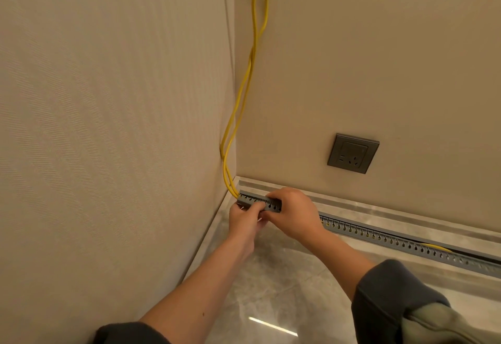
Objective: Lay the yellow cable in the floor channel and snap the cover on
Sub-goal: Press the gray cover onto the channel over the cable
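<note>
Head view is showing both our hands at the room corner, where the yellow cable (245, 91) is dropping down the wall as two strands and entering the left end of the floor channel (406, 240). We are curling our left hand (244, 220) round the channel's near wall just beside that entry. Our right hand (294, 213) is wrapping over the top of the same stretch, touching the left. The channel's long axis is running from our hands rightward along the skirting, so we are judging the right hand nearer the unseated run. We are not making out a cover.
</note>
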The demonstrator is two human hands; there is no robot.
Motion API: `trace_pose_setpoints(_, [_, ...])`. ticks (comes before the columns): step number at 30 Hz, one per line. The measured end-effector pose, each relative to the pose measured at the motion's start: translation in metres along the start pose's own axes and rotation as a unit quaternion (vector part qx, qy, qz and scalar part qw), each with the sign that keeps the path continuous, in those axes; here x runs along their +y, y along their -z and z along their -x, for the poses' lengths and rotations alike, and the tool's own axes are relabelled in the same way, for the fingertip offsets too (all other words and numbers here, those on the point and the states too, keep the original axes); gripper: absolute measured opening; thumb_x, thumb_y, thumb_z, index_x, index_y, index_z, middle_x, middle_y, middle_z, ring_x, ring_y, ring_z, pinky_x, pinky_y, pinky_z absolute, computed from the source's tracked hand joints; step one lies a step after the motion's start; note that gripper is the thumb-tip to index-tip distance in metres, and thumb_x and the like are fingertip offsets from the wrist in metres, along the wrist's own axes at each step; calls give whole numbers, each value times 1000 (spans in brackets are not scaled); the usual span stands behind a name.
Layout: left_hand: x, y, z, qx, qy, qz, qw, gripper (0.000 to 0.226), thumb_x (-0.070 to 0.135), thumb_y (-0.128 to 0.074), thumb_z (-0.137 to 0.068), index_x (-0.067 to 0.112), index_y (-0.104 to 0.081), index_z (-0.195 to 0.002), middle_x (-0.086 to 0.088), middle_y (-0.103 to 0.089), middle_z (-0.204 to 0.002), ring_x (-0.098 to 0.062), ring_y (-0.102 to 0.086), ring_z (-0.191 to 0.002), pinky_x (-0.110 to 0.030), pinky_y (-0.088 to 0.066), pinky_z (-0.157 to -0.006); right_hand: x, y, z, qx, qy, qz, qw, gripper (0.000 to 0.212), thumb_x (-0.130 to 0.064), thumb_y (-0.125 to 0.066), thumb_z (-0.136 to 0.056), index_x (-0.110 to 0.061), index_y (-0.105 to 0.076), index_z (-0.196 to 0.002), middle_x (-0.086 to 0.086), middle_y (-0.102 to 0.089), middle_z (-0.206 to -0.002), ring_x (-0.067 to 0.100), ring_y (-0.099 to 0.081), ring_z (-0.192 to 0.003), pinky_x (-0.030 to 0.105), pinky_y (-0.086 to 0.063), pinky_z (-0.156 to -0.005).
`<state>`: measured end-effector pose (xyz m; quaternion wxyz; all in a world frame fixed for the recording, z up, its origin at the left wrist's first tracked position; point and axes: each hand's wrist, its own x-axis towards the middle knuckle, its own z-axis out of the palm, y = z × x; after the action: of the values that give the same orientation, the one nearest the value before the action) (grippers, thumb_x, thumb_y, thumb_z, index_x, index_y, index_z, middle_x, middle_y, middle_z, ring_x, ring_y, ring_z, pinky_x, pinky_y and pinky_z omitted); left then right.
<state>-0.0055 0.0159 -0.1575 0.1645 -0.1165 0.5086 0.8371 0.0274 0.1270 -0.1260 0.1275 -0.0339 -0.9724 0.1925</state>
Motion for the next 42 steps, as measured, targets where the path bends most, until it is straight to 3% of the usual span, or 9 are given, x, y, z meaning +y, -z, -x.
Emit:
trace_pose_setpoints(5, [1,-3,1,6,2,-20,1000,46,-1,-63,-80,7,-45,-121,-18,-64,-112,-27,-66,-98,-29,-57,-58,-1,-1,1,1,-6,-12,1000,23,-42,-67,-69,-25,-69,-84,-6,-64,-79,15,-56,-77,34,-50,-61])
trace_pose_setpoints(11, [1,-1,1,-3,6,-17,1000,53,-3,-64,-80,10,-40,-125,-16,-62,-112,-25,-67,-96,-34,-59,-68,-1,1,1,-13,-1,-21,1000,24,-40,-68,-68,-25,-70,-87,-6,-64,-82,16,-58,-82,36,-51,-63])
trace_pose_setpoints(15, [2,-1,1,-1,-7,-20,1000,49,-4,-65,-79,8,-44,-121,-16,-64,-109,-24,-68,-93,-33,-59,-67,1,5,0,-34,-15,-31,999,45,-40,-71,-69,-22,-67,-111,-2,-65,-104,18,-59,-97,38,-53,-76])
trace_pose_setpoints(20, [3,-1,-2,-16,-14,-26,999,55,-5,-69,-75,6,-43,-122,-17,-63,-111,-25,-66,-98,-33,-59,-72,3,6,-1,-29,-9,-13,999,24,-41,-67,-69,-26,-70,-87,-5,-64,-86,16,-58,-83,34,-51,-63])
trace_pose_setpoints(30, [-2,-3,-4,2,-23,-49,999,55,-7,-70,-75,6,-44,-121,-15,-62,-112,-23,-64,-99,-30,-58,-68,4,4,-2,-25,-1,14,1000,18,-35,-63,-74,-20,-68,-82,-2,-63,-84,19,-56,-81,33,-48,-60])
trace_pose_setpoints(39, [-2,-3,-7,21,-12,-66,998,54,-10,-70,-75,5,-44,-120,-15,-61,-109,-23,-63,-94,-30,-57,-64,1,0,0,6,15,50,999,14,-35,-61,-72,-22,-65,-74,-5,-61,-74,18,-55,-70,25,-30,-48])
trace_pose_setpoints(42, [-4,2,-11,8,-4,-64,998,55,-10,-70,-74,4,-45,-121,-18,-62,-112,-27,-65,-97,-35,-58,-69,4,-1,0,-3,25,48,999,16,-39,-61,-71,-23,-63,-70,-7,-57,-71,16,-54,-70,26,-31,-49])
